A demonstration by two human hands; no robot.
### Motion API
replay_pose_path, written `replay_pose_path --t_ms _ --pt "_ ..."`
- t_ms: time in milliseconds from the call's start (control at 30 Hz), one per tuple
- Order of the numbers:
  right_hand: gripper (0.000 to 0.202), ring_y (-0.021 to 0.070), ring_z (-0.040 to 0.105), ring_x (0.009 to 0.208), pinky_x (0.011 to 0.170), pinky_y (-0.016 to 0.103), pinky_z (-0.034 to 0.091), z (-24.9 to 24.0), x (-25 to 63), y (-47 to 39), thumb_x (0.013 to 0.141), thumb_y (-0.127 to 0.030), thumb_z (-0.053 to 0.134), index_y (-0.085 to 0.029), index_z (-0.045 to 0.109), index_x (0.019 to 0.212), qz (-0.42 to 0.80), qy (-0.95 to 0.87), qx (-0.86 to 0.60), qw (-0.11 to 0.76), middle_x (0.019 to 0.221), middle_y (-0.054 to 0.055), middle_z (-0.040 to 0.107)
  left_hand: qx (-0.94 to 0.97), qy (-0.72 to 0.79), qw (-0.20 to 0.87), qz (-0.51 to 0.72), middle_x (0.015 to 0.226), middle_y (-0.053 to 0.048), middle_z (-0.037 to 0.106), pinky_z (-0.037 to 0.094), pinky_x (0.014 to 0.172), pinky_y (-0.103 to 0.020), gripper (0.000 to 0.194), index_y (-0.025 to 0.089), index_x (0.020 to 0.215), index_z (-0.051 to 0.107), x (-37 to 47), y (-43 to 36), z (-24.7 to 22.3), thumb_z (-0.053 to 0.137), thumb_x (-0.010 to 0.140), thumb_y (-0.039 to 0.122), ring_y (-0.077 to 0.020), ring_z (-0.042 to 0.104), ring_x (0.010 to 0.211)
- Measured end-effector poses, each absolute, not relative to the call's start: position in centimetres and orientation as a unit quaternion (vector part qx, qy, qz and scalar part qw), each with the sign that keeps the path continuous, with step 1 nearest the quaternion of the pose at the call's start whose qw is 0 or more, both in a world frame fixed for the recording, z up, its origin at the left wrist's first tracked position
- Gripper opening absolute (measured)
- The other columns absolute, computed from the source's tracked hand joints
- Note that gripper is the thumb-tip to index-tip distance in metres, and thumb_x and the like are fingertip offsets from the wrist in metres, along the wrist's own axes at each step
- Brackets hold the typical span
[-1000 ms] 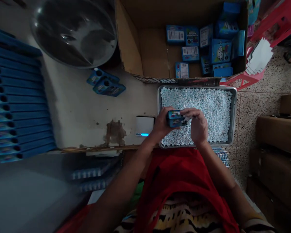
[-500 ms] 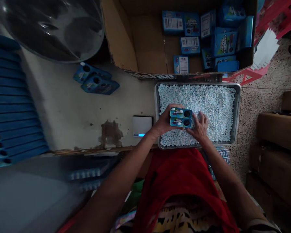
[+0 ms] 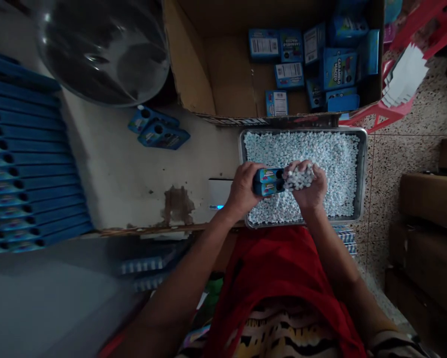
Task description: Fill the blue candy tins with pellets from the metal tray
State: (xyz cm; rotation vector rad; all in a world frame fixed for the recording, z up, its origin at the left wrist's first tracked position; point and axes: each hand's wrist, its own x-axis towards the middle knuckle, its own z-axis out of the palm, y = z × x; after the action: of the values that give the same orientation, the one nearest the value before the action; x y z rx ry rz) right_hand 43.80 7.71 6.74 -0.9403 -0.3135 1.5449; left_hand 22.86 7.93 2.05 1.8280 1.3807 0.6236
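Observation:
My left hand (image 3: 245, 188) is closed around two small blue candy boxes (image 3: 267, 182) held side by side, with round dark holes in their upper faces. Against the holes' side, my right hand (image 3: 313, 191) cups a heap of small white candies (image 3: 298, 177), palm up and fingers curled. Both hands are over a metal tray (image 3: 361, 174) filled with pale blue-white candies (image 3: 331, 154). Left of the tray, a small white scale (image 3: 219, 192) with a lit blue display lies partly behind my left wrist.
A cardboard box (image 3: 193, 64) holding several closed blue boxes (image 3: 339, 68) stands behind the tray. Two blue boxes (image 3: 164, 133) lie beside a big clear bowl (image 3: 104, 54). Rows of blue boxes (image 3: 52, 174) stand at the left. Cartons (image 3: 428, 199) are stacked at the right.
My right hand has scooped up candies from the tray and turned palm up beside the two boxes. My left hand has shifted slightly left with the boxes.

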Motion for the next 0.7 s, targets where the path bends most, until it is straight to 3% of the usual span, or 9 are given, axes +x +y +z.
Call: replay_pose_path --t_ms 133,300,467,533,600,700 --pt "0.035 0.0240 0.065 0.089 0.093 0.040 0.055 8.5 41.6 8.0 0.094 -0.050 0.065 -0.026 0.066 0.069 0.559 -0.223 -0.439 0.667 0.083 0.006 0.066 0.618 0.555 0.466 0.303 0.124 -0.004 0.069 0.059 0.099 -0.040 0.086 0.027 0.132 0.057 24.8 7.1 0.8 0.108 0.061 0.027 -0.0291 0.071 0.114" --pt "0.041 0.0236 0.057 0.081 0.089 0.041 0.053 7.5 41.6 9.3 0.103 -0.057 0.057 -0.029 0.060 0.074 0.434 -0.307 -0.541 0.652 0.078 0.003 0.054 0.595 0.529 0.522 0.305 0.120 -0.006 0.070 0.059 0.097 -0.042 0.093 0.025 0.132 0.058 26.0 6.7 0.4 0.111 0.059 0.046 -0.0303 0.070 0.111" --pt "0.043 0.0243 0.062 0.085 0.093 0.043 0.055 7.4 41.4 8.8 0.106 -0.061 0.051 -0.029 0.063 0.081 0.444 -0.346 -0.535 0.630 0.083 0.004 0.060 0.576 0.509 0.568 0.295 0.115 -0.003 0.071 0.062 0.097 -0.044 0.094 0.027 0.132 0.058 25.4 6.7 0.2 0.110 0.058 0.053 -0.0296 0.072 0.108" --pt "0.040 0.0261 0.069 0.100 0.104 0.047 0.055 7.3 41.9 8.0 0.108 -0.055 0.048 -0.028 0.064 0.084 0.462 -0.368 -0.509 0.626 0.095 0.006 0.070 0.585 0.525 0.540 0.300 0.118 -0.005 0.071 0.062 0.101 -0.047 0.092 0.026 0.131 0.060 25.0 7.1 0.0 0.110 0.058 0.052 -0.0312 0.072 0.112" --pt "0.036 0.0290 0.070 0.127 0.116 0.054 0.052 6.5 43.5 6.9 0.110 -0.050 0.042 -0.028 0.066 0.094 0.453 -0.384 -0.516 0.617 0.121 0.009 0.075 0.601 0.515 0.525 0.312 0.127 -0.008 0.071 0.060 0.110 -0.053 0.089 0.026 0.131 0.062 24.7 8.0 -0.2 0.109 0.061 0.053 -0.0344 0.071 0.122" --pt "0.034 0.0334 0.060 0.148 0.123 0.064 0.047 3.8 47.6 4.6 0.110 -0.048 0.040 -0.028 0.067 0.117 0.370 -0.426 -0.633 0.530 0.150 0.013 0.065 0.610 0.437 0.564 0.344 0.139 -0.012 0.070 0.048 0.128 -0.065 0.086 0.030 0.130 0.062 24.1 9.8 -0.5 0.108 0.062 0.059 -0.0403 0.066 0.142"
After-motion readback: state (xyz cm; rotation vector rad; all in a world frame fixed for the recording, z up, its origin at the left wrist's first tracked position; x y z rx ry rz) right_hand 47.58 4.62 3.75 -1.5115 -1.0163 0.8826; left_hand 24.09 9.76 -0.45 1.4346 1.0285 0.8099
